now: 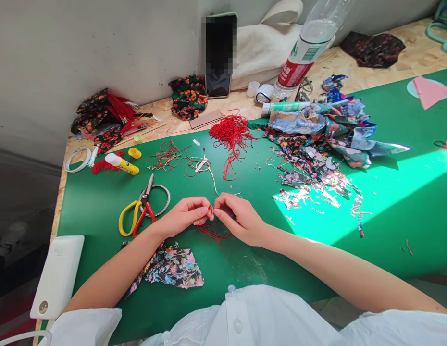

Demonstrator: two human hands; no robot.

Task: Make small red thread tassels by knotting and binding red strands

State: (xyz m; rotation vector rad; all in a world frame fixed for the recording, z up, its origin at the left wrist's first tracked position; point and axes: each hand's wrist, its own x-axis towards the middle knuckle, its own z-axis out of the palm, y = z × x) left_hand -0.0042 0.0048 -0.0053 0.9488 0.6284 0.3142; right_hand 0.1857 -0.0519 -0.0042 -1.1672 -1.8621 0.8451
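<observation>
My left hand (183,214) is closed in a pinch around the top of a bundle of red thread (213,233), whose loose ends hang below my fingers. Close against it, the fingertips of my right hand (242,218) are pinched together. A pale cord (214,181) runs from the far side of the mat down to my right fingers, which seem to grip its end; the exact hold is hidden. Left of my hands lie scissors (146,194) with one yellow and one red handle, partly over a roll of tape (166,194). Floral fabric (180,266) lies under my left forearm.
On the green mat (245,269) are a heap of red thread (232,132), a glue stick (126,166) and piled fabric scraps (324,139). A tall plastic bottle (299,62) and a phone (219,55) stand behind. A white power bank (58,276) sits at left.
</observation>
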